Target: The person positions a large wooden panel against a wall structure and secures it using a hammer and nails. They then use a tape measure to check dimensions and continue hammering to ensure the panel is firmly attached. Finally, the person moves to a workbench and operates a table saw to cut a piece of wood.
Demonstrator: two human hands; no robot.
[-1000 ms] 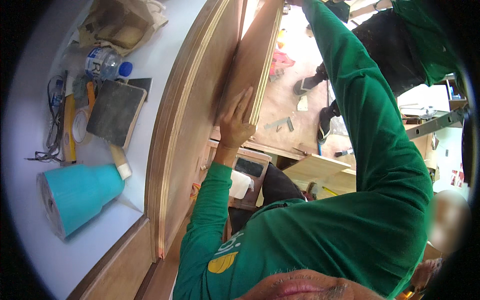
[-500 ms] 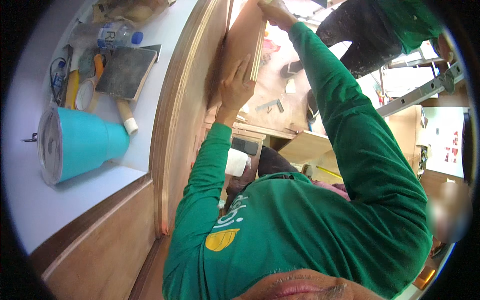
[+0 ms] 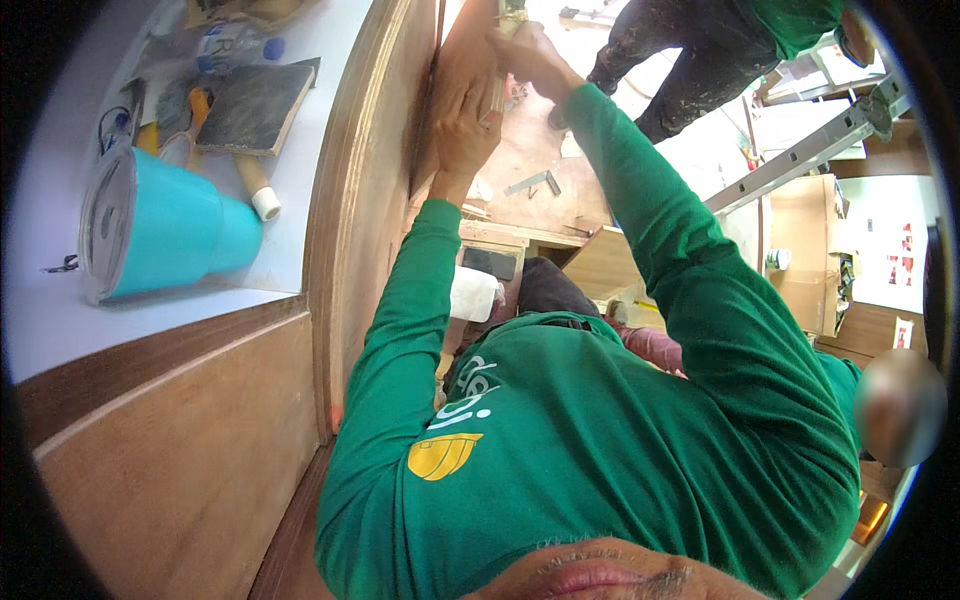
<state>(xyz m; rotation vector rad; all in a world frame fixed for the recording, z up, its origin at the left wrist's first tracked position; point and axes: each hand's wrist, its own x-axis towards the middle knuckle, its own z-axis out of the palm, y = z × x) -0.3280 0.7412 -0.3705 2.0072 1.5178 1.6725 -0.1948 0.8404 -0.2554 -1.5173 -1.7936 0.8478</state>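
A brown plywood board [image 3: 462,62] stands on edge at the top centre, close beside a thick wooden panel [image 3: 345,190]. My left hand [image 3: 466,128] holds the board's near end, fingers along its face and thumb by its edge. Farther up, my right hand [image 3: 535,58] is closed at the board's right edge, its fingertips partly hidden. A small pale yellow-green piece [image 3: 512,14] shows just above my right hand; its kind is unclear.
Left, a white surface [image 3: 300,130] bears a turquoise tumbler [image 3: 165,230], a plastic bottle [image 3: 235,48], a black-faced block [image 3: 255,108] and a wooden handle [image 3: 258,188]. A metal square [image 3: 545,183] lies beyond. A person in dark trousers [image 3: 680,60] stands far right near a metal ladder [image 3: 800,155].
The board has moved away and left, closer to the panel. My right hand has come down and left toward my left hand, which has shifted slightly up. The far person has shifted left.
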